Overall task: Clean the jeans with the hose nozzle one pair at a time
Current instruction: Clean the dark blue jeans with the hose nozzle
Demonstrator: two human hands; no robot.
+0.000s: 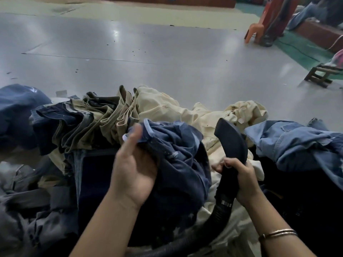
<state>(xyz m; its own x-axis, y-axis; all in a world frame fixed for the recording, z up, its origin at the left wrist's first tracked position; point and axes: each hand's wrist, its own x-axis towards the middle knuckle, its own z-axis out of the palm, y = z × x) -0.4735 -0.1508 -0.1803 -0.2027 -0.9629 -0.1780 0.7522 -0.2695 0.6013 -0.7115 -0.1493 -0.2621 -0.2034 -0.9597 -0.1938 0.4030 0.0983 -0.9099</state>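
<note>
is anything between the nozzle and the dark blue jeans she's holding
Nothing visible stands between them. The right hand grips the black hose nozzle just right of the dark blue jeans, which the left hand holds bunched up. Only cream trousers lie behind the narrow gap.

Two bare forearms enter from the bottom of the frame, with no sleeves showing on either. The left hand [133,175] sits at lower centre and wears nothing. The right hand [241,182] is at lower right; its wrist carries two thin metal bangles [278,233], gold-toned and lying close together. No rings or gloves show.
</note>
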